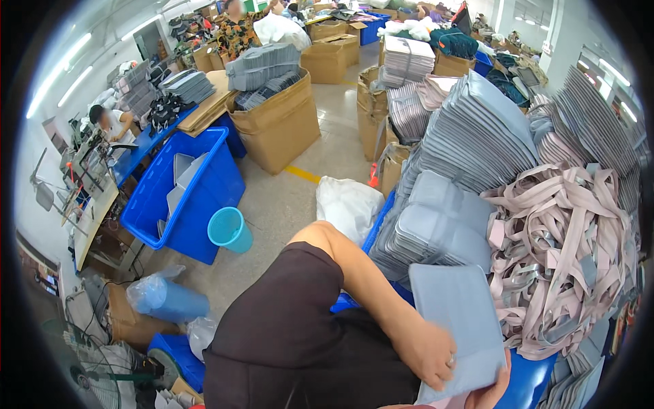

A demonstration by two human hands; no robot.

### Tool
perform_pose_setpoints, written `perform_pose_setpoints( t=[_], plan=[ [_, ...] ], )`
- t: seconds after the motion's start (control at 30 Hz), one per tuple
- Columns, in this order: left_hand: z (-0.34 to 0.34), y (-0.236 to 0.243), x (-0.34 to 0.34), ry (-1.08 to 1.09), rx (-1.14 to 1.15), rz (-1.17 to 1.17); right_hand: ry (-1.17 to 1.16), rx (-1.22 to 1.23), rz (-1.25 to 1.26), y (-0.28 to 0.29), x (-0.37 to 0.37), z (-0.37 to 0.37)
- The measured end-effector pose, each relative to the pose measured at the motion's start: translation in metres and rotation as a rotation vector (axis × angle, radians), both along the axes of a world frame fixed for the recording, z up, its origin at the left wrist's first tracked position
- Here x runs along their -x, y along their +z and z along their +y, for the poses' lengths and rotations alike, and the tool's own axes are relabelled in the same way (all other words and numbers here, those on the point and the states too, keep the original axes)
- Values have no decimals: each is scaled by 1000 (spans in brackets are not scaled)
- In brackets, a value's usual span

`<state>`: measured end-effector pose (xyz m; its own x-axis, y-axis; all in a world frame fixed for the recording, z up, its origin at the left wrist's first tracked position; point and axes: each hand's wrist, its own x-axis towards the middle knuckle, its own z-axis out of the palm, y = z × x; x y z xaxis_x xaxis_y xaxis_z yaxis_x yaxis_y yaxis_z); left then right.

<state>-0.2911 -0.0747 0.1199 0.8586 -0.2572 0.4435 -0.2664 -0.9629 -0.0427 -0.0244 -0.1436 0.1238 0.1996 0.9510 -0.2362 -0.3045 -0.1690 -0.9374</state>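
A flat grey-blue fabric panel with rounded corners lies tilted in front of me at the lower right. My left hand is on its near left part, fingers curled down; whatever their tips pinch is hidden. Around the panel's near right edge my right hand is closed, cut off partly by the picture's lower rim. Something pale pink shows under the panel's near end, between the hands. Just beyond stands a bundled stack of similar grey panels.
To the right are a heap of pale pink straps and a taller panel stack. A blue tub, a turquoise bucket and a cardboard box stand left. Another person sits at a far-left bench.
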Motion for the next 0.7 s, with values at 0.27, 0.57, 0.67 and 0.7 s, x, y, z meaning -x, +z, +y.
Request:
perform_pose_setpoints(
  t=[0.27, 0.57, 0.67, 0.7],
  plan=[
    [52, -11, -12, 19, 416, -155, -46, -52, -154, 2, -11, 0],
    [171, -31, -4, 504, 1120, -134, -85, -101, -119, -8, -32, 0],
    [180, -37, -4, 398, 1348, -128, -90, -116, -108, -7, -41, -5],
    [181, -37, -5, 350, 1472, -79, -86, -106, -110, -6, -44, -6]
  ],
)
